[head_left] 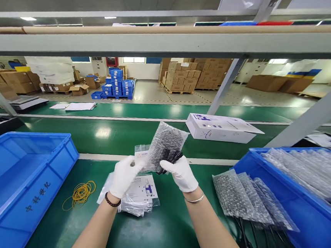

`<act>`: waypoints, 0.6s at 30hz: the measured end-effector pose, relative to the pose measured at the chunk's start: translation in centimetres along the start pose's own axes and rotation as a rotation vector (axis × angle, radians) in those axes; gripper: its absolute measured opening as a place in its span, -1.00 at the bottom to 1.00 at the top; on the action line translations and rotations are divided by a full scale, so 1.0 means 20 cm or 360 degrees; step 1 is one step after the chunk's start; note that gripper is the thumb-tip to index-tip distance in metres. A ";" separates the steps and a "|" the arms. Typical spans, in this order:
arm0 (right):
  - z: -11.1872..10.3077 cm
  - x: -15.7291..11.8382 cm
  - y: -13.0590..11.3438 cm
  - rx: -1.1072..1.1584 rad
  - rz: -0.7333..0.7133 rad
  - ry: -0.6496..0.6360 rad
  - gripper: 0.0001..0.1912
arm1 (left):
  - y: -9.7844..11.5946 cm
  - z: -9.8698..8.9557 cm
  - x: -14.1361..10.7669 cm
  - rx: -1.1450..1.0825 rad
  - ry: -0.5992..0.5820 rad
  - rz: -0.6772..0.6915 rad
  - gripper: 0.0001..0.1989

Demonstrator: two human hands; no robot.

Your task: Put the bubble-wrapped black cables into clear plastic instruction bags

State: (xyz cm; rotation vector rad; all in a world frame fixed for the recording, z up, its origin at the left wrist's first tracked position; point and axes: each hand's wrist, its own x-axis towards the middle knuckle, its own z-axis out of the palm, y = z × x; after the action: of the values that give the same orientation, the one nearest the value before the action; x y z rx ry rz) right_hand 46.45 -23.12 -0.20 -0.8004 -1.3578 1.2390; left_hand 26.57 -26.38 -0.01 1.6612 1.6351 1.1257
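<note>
Both gloved hands hold one bubble-wrap pouch [165, 143] raised above the green table [158, 231]. Left hand [124, 175] pinches its lower-left edge; right hand [181, 172] clamps black cable [170, 160] at its mouth.

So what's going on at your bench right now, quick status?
Left hand and right hand, both gloved, grip one bubble-wrap pouch with black cable. Raised over leaflet bags. Nothing blocking.

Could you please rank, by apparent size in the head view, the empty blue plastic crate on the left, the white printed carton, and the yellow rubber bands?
1. Empty blue plastic crate, though it lies nearest the camera.
2. White printed carton.
3. Yellow rubber bands.
</note>
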 end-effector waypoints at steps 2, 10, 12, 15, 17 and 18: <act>0.01 -0.01 -0.01 0.0129 -0.0025 -0.0064 -0.47 | -0.01 -0.01 0.01 -0.0024 -0.0117 0.0029 -0.68; -0.13 0.07 0.30 0.1413 0.0516 0.0803 -0.36 | -0.04 -0.10 0.04 -0.0097 0.0282 -0.0134 -0.64; -0.16 0.06 0.48 0.1274 0.0472 0.0862 -0.20 | -0.04 -0.09 0.03 -0.0240 0.0276 -0.0146 -0.60; -0.17 0.02 0.67 0.1056 0.0503 0.0495 -0.14 | -0.03 -0.04 0.00 -0.0277 0.0144 -0.0176 -0.55; -0.17 0.01 0.73 0.0998 0.0467 0.0265 -0.13 | -0.03 -0.02 -0.02 -0.0240 0.0097 -0.0194 -0.57; -0.16 0.01 0.73 0.0970 0.0443 0.0185 -0.14 | -0.02 -0.01 -0.03 -0.0206 0.0092 -0.0196 -0.58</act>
State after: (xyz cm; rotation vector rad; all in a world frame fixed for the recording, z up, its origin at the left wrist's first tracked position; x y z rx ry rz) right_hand 46.96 -18.75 -14.58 -0.6198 -0.7182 1.6807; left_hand 26.22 -26.92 -0.44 1.4389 1.6398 1.2008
